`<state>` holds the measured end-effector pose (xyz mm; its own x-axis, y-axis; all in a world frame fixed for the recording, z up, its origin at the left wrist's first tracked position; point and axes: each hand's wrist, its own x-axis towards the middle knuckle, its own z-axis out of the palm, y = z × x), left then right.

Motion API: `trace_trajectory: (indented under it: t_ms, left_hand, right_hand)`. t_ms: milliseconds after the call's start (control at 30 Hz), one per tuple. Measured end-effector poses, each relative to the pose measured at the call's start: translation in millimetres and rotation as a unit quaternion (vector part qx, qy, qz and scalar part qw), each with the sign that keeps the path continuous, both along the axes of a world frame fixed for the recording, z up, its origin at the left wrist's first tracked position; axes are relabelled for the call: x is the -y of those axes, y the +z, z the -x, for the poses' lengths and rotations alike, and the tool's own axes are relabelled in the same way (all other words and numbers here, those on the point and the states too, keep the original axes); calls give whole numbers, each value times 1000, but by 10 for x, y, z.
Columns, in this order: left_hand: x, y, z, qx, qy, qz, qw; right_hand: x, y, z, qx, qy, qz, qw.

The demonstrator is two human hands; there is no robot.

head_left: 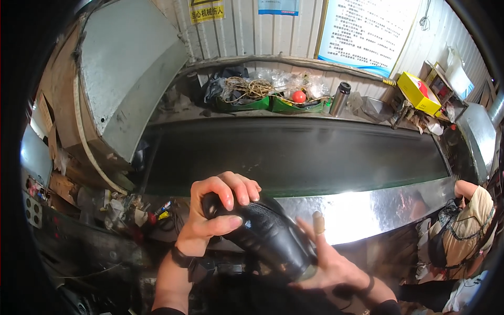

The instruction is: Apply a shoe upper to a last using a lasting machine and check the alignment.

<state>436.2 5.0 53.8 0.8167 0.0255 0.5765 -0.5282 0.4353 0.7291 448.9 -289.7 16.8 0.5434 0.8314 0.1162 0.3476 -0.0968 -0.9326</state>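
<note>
A black leather shoe [275, 239] is held tilted above the bench's near edge, one end up at the left and the other down at the right. My left hand [220, 202] is closed round its upper left end, fingers over the top and thumb on the near side. At the lower right end, my right hand [336, 262] has its fingers spread beside the shoe, and its thumb lies against or very near that end. Pale covers sit on the thumb and one finger. Slight motion blur softens this hand. A dark band circles each wrist.
Beyond the shoe runs a dark conveyor belt [294, 152] with a shiny metal strip [362, 210] along its front. Green trays [244, 104] of cord, a steel flask [340, 98] and a yellow box [418, 93] stand behind. Another person [462, 226] is at the right; clutter [131, 212] lies left.
</note>
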Motion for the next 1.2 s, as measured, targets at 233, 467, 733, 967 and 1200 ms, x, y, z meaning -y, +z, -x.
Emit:
trace_trajectory:
  t_ms: [233,467,733,967,1200]
  left_hand:
    - [161,-319,-310,-161,52,116,979]
    - [487,-741,-188,-230,74,194,951]
    - [610,-739,-136,-256,190,50,947]
    - [725,-576,-175,-256,202,-10,945]
    - [905,-527,-196,-261,267,13,928]
  right_hand:
    - [-215,-343,278,-254,-55,-124,958]
    - [-95,-446,296,-158,-114,-75,978]
    - [17,-747,407,-176,-130,-69,973]
    - [97,-821,367,-172,-106,-64,977]
    - [361,-701,137,-184,-64,-69,978]
